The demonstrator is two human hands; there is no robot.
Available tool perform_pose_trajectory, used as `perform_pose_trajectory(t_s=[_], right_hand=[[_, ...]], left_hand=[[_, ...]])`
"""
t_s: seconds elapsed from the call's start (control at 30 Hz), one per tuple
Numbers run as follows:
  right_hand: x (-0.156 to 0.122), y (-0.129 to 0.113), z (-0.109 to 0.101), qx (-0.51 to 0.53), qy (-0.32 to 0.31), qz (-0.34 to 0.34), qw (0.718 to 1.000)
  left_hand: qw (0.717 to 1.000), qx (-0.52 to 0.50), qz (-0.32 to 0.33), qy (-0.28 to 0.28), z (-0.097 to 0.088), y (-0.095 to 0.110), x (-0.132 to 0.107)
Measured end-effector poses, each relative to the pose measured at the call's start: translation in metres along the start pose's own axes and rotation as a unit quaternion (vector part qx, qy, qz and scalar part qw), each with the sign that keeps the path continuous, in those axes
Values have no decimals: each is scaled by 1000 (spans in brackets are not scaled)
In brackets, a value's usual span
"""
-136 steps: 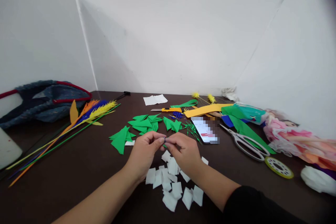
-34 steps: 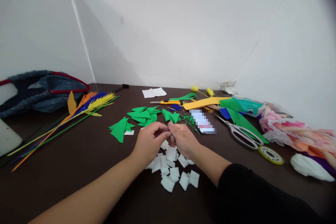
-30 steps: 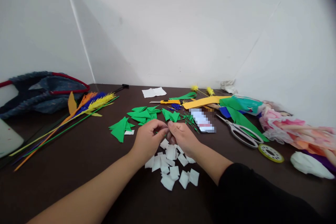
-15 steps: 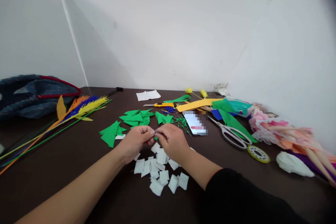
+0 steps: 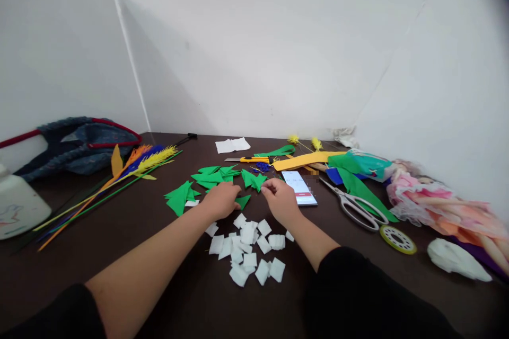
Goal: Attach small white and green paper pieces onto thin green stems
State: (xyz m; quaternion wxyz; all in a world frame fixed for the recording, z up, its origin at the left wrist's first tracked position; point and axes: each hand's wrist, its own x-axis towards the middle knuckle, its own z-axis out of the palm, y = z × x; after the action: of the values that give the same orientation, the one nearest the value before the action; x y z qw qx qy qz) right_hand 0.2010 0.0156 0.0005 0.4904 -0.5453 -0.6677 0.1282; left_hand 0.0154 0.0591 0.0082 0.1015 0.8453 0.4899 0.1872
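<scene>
My left hand (image 5: 220, 201) lies low over the dark table (image 5: 131, 243), fingers curled, pinching a small green paper triangle (image 5: 243, 201) that sticks out to its right. My right hand (image 5: 280, 200) is just beside it, fingers drawn together in a pinch near some thin green sprigs (image 5: 274, 179); what it holds is too small to make out. A heap of small white paper squares (image 5: 248, 250) lies just below both hands. More green triangles (image 5: 214, 176) are spread behind the left hand.
A phone (image 5: 301, 189), scissors (image 5: 357, 206) and a yellow tape ring (image 5: 397, 239) lie to the right, with a doll (image 5: 437, 202) beyond. A yellow utility knife (image 5: 253, 159) and yellow strip (image 5: 306, 159) lie behind. Coloured stems (image 5: 119, 176), a bag (image 5: 75, 140) and a white bottle (image 5: 16, 204) are left.
Both hands have dropped from a raised fingertip-to-fingertip pinch and moved apart and forward onto the table. The left now holds a green triangle; the right has reached toward the sprigs.
</scene>
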Motion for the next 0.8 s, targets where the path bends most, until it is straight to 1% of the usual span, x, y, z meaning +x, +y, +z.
perform_pose_trajectory(t_s=[0.1, 0.17, 0.23, 0.33, 0.4, 0.47, 0.5, 0.6, 0.8], right_hand=[[-3, -4, 3, 7, -12, -9, 1000], [-4, -7, 4, 26, -26, -1, 999], [-5, -11, 5, 63, -48, 18, 997], [-7, -17, 6, 145, -89, 45, 984], [-10, -22, 7, 212, -116, 55, 969], [-13, -26, 9, 272, -133, 65, 951], [-14, -28, 10, 295, -131, 71, 944], [-16, -32, 9, 341, -112, 83, 930], [-15, -35, 4, 406, -99, 123, 900]], left_hand=[[999, -26, -27, 2, 6, -4, -1], [998, -50, -42, 10, 5, -5, -5], [996, -75, -50, 23, -1, -4, -11], [988, -139, -61, 43, -13, 5, -24], [953, -283, -96, 40, -21, 14, -33], [927, -360, -101, 36, -27, 23, -39], [914, -391, -99, 30, -30, 27, -41], [891, -443, -99, 16, -34, 35, -43], [870, -482, -99, -13, -35, 38, -41]])
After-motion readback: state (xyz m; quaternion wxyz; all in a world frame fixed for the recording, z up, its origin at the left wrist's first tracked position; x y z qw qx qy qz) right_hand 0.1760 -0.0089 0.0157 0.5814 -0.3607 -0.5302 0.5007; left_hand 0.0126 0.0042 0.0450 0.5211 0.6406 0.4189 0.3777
